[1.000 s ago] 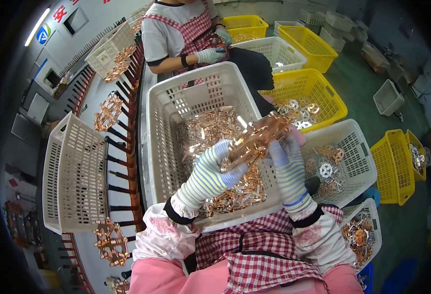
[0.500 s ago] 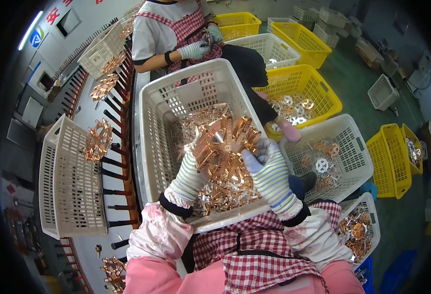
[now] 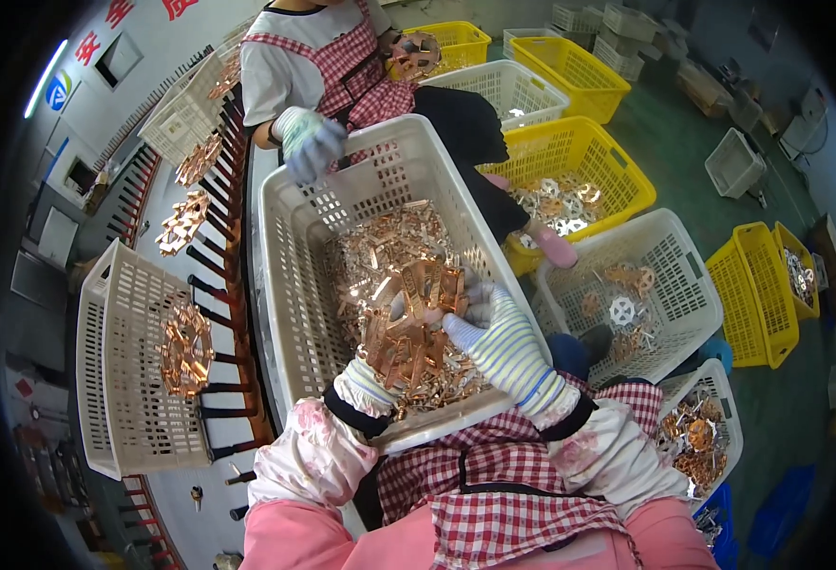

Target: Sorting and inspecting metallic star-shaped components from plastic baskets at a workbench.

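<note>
In front of me, above the large white basket (image 3: 299, 313), is a copper-coloured slotted metal part (image 3: 401, 334). My left hand (image 3: 366, 385), in a striped knit glove, supports it from the left; its fingers are mostly hidden behind the part. My right hand (image 3: 499, 332), gloved alike, is closed at the part's right edge, with thumb and fingers pinching there. Beneath both hands lie many small copper and silver metal pieces (image 3: 389, 233) in the basket.
At left runs a line of dark-handled racks (image 3: 218, 356) with round copper parts (image 3: 186, 350) and a white crate (image 3: 123, 370). A co-worker's gloved hand (image 3: 309, 142) is by the basket's far left corner. Right stand a yellow basket (image 3: 617, 195) and another white basket (image 3: 689, 285).
Both my hands and the copper part have shifted slightly left, and the part has turned. The co-worker's hand has come to the basket's rim. Copper parts along the racks have moved nearer me.
</note>
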A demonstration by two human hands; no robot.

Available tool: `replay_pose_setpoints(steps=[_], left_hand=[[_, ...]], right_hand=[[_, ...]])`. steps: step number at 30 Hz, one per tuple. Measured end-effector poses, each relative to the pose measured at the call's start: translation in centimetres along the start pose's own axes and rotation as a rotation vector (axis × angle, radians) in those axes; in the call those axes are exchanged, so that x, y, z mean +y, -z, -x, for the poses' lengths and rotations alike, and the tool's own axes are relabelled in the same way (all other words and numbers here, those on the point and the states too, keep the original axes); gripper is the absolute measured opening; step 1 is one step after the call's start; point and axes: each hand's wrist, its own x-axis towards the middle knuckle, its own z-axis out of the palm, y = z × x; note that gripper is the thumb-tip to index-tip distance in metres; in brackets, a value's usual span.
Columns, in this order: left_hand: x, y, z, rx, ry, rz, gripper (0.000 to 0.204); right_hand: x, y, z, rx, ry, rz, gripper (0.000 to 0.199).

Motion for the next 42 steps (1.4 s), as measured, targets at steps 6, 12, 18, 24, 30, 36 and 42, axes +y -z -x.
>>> replay_pose_setpoints(steps=[6, 12, 18, 24, 30, 36, 42], left_hand=[[-0.5, -2.4, -0.4, 0.074, -0.024, 0.335, 0.049], [-0.8, -6.1, 1.2, 0.043, -0.455, -1.121, 0.045], [-0.8, -1.5, 1.9, 0.133, -0.457, -0.99, 0.044], [-0.3, -0.8, 2.1, 0.227, -0.322, -0.436, 0.047], [-1.0, -5.5, 2.7, 0.216, -0.307, -0.458, 0.043], [-0.2, 0.2, 2.5, -0.21, -0.544, -0.493, 0.045], [-0.4, -4.6, 3.0, 0.064, -0.225, -0.341, 0.049]], right_hand=[[-0.9, 0.0, 0.5, -0.038, 0.065, 0.321, 0.033], [-0.4, 0.4, 0.8, -0.038, 0.242, 0.241, 0.026], [-1.1, 0.8, 1.3, -0.2, 0.086, -0.036, 0.027], [-3.5, 0.5, 2.5, -0.305, -0.158, -0.206, 0.036], [-5.5, 2.0, 3.0, -0.496, -0.361, -0.304, 0.041], [-5.1, 0.7, 3.6, -0.308, -0.065, 0.175, 0.028], [-5.0, 2.4, 3.2, -0.522, -0.431, -0.486, 0.028]])
